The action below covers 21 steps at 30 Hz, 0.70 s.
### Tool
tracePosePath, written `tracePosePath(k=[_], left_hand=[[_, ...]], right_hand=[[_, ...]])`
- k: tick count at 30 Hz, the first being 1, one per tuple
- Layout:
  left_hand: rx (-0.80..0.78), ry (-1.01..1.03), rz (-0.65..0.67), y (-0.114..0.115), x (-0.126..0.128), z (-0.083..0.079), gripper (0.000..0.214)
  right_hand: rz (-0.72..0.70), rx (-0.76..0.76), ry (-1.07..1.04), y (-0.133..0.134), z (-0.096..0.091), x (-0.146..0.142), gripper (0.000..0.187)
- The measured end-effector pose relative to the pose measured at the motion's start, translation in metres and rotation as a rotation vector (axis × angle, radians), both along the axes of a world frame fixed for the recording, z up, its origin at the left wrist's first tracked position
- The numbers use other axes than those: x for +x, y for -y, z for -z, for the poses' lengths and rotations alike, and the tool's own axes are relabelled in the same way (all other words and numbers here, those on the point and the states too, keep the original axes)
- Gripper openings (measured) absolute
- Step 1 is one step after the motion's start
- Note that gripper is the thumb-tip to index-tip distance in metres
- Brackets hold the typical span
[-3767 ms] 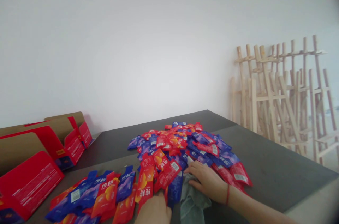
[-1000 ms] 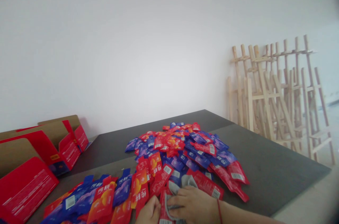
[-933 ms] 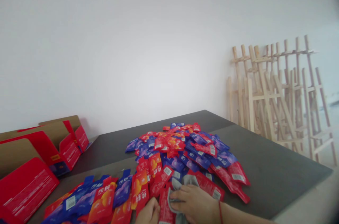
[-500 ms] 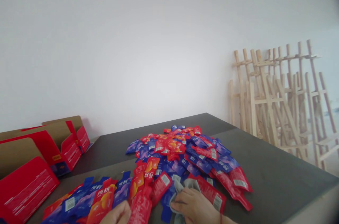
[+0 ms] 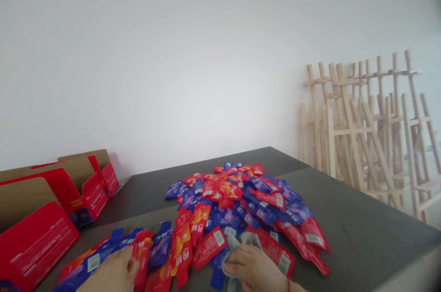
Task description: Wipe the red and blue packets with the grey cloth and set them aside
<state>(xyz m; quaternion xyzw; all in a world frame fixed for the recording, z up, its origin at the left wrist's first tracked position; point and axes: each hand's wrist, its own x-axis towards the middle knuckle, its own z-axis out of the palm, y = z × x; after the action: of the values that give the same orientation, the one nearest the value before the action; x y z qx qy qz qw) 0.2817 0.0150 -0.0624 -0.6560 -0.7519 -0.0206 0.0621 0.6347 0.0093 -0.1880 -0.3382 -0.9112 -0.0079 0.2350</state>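
My left hand (image 5: pixel 112 270) lies low on the left over a row of flat spouted pouches. Its thumb and curled fingers close on a red pouch (image 5: pixel 140 250) at the row's right end. Blue pouches (image 5: pixel 93 262) show under and beside that hand, and a purple-blue pouch (image 5: pixel 161 246) lies just right of it. My right hand (image 5: pixel 257 268) grips a crumpled grey cloth (image 5: pixel 233 249) at the near edge of a heap of mixed red and blue pouches (image 5: pixel 223 191). A red pouch with a barcode (image 5: pixel 211 247) lies between the hands.
Open red cardboard boxes (image 5: pixel 37 246) with brown insides stand along the left side. The dark table (image 5: pixel 344 218) reaches back to a white wall (image 5: pixel 193 76). Several wooden easels (image 5: pixel 347 135) lean together beyond the table's right edge.
My left hand has moved left with a red pouch, from beside the heap onto the left row. The orange pouch beneath now shows fully. My right hand stays on the cloth.
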Motion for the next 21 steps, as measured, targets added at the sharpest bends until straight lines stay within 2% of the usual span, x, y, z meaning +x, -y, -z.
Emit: tracePosePath(k=[3,5,10,15,18,21], left_hand=[[-0.044,-0.222,0.087,-0.004,0.02,0.0,0.04],[-0.074,-0.27,0.115,-0.009,0.03,-0.002,0.041],[-0.113,-0.266,0.112,-0.02,0.042,-0.013,0.046],[-0.128,-0.238,0.06,-0.022,0.041,-0.021,0.05],[-0.176,-0.157,0.066,-0.026,0.041,-0.017,0.042],[-0.179,-0.092,0.125,-0.03,0.054,-0.002,0.036]], right_hand=[[-0.011,0.02,-0.035,0.0,0.002,0.001,0.038],[-0.017,0.035,-0.042,-0.001,0.003,0.001,0.039],[-0.027,0.051,-0.013,-0.003,0.006,0.001,0.039],[-0.024,0.056,0.002,-0.008,0.01,0.001,0.039],[-0.03,0.062,0.021,-0.009,0.012,0.001,0.037],[-0.032,0.055,0.021,-0.009,0.012,0.002,0.036]])
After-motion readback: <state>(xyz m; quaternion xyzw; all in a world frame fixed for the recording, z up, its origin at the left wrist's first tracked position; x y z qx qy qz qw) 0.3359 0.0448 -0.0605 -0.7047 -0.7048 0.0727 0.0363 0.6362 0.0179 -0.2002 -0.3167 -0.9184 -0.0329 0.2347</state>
